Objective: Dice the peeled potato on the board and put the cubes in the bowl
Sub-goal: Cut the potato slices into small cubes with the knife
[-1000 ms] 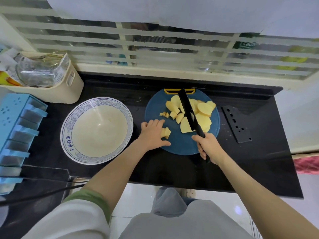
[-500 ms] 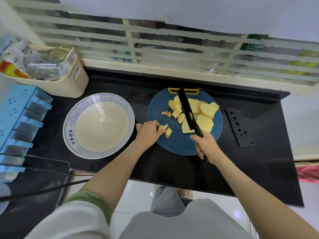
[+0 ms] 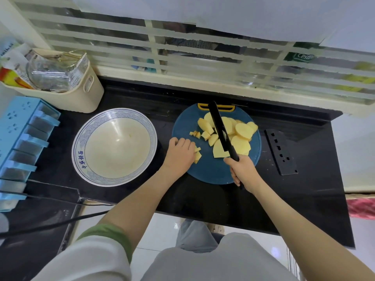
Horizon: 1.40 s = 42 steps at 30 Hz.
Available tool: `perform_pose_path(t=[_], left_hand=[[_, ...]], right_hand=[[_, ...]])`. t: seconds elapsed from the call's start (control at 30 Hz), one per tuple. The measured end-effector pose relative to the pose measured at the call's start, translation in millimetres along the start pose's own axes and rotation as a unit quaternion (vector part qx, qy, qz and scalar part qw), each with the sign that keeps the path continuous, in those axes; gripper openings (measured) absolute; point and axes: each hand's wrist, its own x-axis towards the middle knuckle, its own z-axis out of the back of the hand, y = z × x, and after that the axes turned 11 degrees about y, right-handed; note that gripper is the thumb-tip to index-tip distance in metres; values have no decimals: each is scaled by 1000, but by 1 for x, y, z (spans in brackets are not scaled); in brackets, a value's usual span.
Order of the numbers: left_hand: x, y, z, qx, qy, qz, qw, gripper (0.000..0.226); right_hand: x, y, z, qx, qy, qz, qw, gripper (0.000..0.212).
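Curled in since before, the left hand (image 3: 180, 154) closes over small yellow potato cubes (image 3: 197, 155) at the left edge of the round dark-blue cutting board (image 3: 209, 172), near a white blue-rimmed bowl (image 3: 80, 138) on the black counter (image 3: 203, 203) under a striped window (image 3: 203, 63); the right hand (image 3: 242, 171) grips a black knife (image 3: 218, 122)

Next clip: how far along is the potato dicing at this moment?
Done: the potato is cut into slices on the board, and a few cubes are already cut. In hand: the left hand curls round some of those cubes at the board's left side; the right hand grips the knife, its blade lying over the slices. Left: most slices are undiced, and the bowl holds no cubes.
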Motion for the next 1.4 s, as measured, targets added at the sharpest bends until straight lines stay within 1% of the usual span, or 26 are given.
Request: perform_pose_path(t=[0.07,0.1,0.13,0.17,0.23,0.27,0.33,0.4,0.5,0.6,0.77,1.0,1.07,1.13,1.2,1.27,1.37,1.4], left_hand=[[-3,5,-6,-9,-8,-42,999,16],[-5,8,-7,-21,6,-57,998,24],[-5,11,-6,-50,44,-60,996,36],[-4,13,-3,-84,103,-54,990,48],[1,18,3,-147,195,-23,969,62],[4,20,6,-170,223,-13,960,64],[11,22,8,-203,251,-13,946,61],[16,22,11,-203,266,-28,942,55],[20,20,13,-159,255,-50,953,47],[21,18,13,-143,238,-49,959,41],[19,19,13,-167,224,-16,960,42],[16,18,14,-193,208,-20,959,35],[15,16,16,-145,196,-17,970,36],[15,13,17,-45,189,-28,980,37],[18,9,16,28,210,-34,977,36],[22,4,16,27,236,-24,971,43],[21,7,16,-45,240,5,970,67],[19,10,17,-48,238,11,970,68]], right_hand=[[-1,1,1,1,0,1,1000,26],[-1,1,2,4,-2,2,1000,26],[-1,2,2,6,-3,3,1000,25],[-2,2,1,7,-4,4,1000,25],[-2,2,0,7,-6,5,1000,25],[-3,3,0,7,-5,4,1000,25],[-4,3,-2,6,-3,2,1000,25],[-5,2,-3,-2,-1,3,1000,24],[-6,1,-2,-5,3,10,1000,19],[-6,-2,1,-2,1,11,1000,17],[-6,-2,3,-1,-2,11,1000,19],[-5,1,0,-7,-4,10,1000,24],[-6,0,0,-5,-4,13,1000,24],[-7,0,-1,-8,-5,13,1000,23],[-7,0,-1,-10,-7,12,1000,22],[-8,0,-1,-10,-9,11,1000,21],[-9,0,-1,-11,-11,14,1000,20],[-10,0,0,-10,-13,16,1000,21]])
